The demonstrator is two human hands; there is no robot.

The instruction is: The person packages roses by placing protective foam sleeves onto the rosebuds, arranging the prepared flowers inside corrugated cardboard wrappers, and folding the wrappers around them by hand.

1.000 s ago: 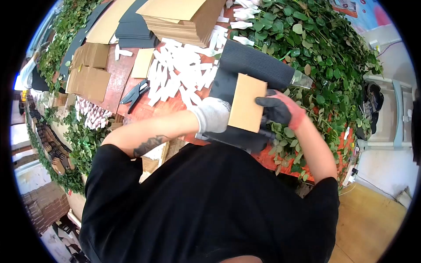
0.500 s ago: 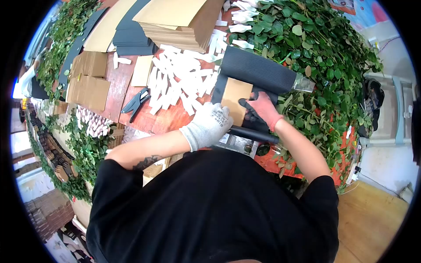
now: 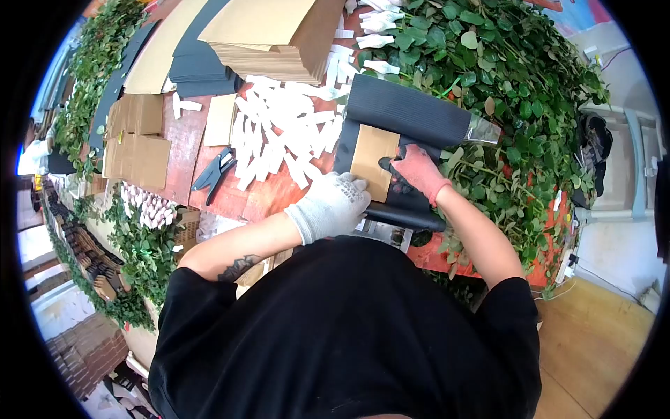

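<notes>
A tan cardboard piece (image 3: pixel 375 155) lies on a black ribbed sheet (image 3: pixel 408 108) at the table's front edge. My left hand (image 3: pixel 331 202), in a whitish knit glove, rests at the lower left corner of the cardboard. Its fingers are bent and close together; what lies under them is hidden. On the opposite side, my right hand (image 3: pixel 419 172), in a pink glove with dark fingertips, touches the cardboard's right edge. Its thumb points left, apart from the lower fingers. A black roll-like edge (image 3: pixel 405 216) runs below the cardboard.
White paper-like sleeves (image 3: pixel 283 126) are heaped left of the sheet, near a black stapler (image 3: pixel 213 174). Behind are stacked tan cardboard sheets (image 3: pixel 272 52) and dark sheets (image 3: pixel 202 77). Leafy rose stems (image 3: pixel 502 105) cover the right side. Folded cardboard (image 3: pixel 136 157) lies far left.
The view has shifted slightly. Both hands stay at nearly the same places on the cardboard, and the right thumb has moved slightly left.
</notes>
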